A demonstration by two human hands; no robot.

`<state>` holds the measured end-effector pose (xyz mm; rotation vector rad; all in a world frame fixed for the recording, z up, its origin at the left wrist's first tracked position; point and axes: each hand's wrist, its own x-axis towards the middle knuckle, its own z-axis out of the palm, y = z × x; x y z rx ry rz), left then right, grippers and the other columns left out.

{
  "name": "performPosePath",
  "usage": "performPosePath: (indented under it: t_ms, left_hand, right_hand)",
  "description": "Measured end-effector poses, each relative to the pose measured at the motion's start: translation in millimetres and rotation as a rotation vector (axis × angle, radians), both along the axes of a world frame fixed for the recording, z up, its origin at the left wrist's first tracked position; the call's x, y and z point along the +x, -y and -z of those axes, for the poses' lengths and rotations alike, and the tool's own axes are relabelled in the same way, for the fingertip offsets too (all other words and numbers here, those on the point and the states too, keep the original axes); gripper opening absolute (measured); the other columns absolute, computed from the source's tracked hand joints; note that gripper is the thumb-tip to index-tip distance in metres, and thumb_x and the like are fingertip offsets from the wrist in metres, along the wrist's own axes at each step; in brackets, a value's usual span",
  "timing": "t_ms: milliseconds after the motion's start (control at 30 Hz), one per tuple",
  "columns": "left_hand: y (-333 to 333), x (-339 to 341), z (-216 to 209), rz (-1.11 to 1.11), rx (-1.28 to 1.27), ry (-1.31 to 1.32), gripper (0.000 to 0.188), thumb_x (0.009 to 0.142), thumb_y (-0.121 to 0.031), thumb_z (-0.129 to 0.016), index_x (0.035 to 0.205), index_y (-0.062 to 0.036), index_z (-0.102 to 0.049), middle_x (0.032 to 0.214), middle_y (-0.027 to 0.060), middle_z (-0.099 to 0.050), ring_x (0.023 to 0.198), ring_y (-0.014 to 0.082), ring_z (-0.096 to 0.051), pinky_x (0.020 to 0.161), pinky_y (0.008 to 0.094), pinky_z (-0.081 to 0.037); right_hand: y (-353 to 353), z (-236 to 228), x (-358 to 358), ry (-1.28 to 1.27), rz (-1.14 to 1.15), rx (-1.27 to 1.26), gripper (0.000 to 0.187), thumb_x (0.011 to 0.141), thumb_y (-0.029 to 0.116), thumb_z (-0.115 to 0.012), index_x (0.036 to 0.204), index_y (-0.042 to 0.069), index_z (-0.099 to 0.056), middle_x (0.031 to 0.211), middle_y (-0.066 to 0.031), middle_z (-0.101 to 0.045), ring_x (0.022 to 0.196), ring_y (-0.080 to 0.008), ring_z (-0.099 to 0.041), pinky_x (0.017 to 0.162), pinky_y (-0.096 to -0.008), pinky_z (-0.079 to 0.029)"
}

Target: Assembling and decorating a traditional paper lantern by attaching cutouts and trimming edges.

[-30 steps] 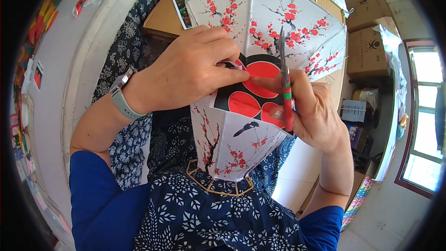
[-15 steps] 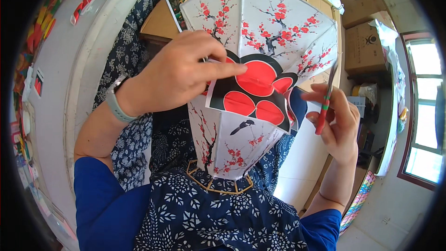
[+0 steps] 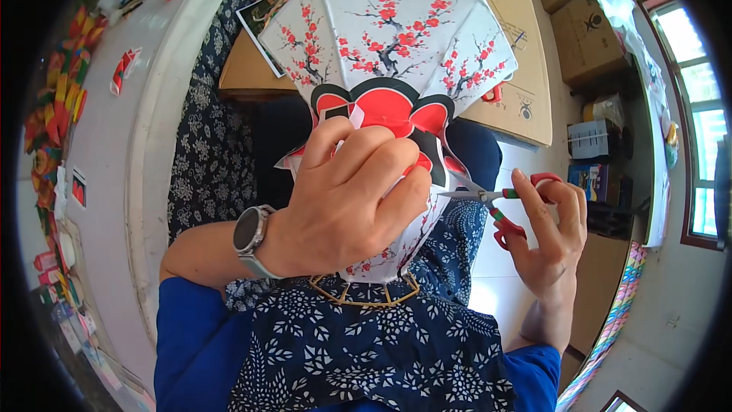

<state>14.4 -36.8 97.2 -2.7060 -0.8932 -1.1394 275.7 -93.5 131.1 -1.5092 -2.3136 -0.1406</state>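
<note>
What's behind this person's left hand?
Around the left hand, parts of the red-and-black paper and the white lantern with red blossoms show. Whatever lies directly behind the hand is covered, so it cannot be seen.

Open red-handled scissors near red-and-black paper across white, blossom-printed lantern

From afar I have the left hand curled; the right hand spread in a grip.
Left forearm slants in from lower left, back of hand up, fingertips hidden; right forearm rises steeply, thumb and forefinger parted.
</note>
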Motion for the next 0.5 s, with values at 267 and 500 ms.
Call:
performPosePath:
  t_ms: [267, 500]
  left_hand:
    - [-13, 7, -6, 0.026, -0.007, -0.034, 0.031, 0.065, -0.012, -0.081, 0.092, -0.0067, -0.066, 0.094, 0.0050, -0.057, 0.087, 0.0239, -0.057, 0.082, 0.0418, -0.041]
    - [-27, 9, -31, 0.115, -0.178, -0.092, 0.022, 0.068, -0.005, -0.078, 0.085, -0.0069, -0.065, 0.087, 0.0046, -0.055, 0.080, 0.0237, -0.056, 0.080, 0.0397, -0.041]
  right_hand:
    - [-14, -4, 0, 0.019, -0.026, -0.002, 0.068, 0.052, -0.002, -0.079, 0.119, 0.007, -0.069, 0.093, -0.0102, -0.056, 0.088, -0.0267, -0.056, 0.074, -0.0378, -0.049]
    - [-27, -13, -2, -0.026, -0.075, -0.044, 0.068, 0.052, -0.001, -0.080, 0.119, 0.008, -0.070, 0.090, -0.0088, -0.056, 0.083, -0.0247, -0.055, 0.070, -0.0364, -0.049]
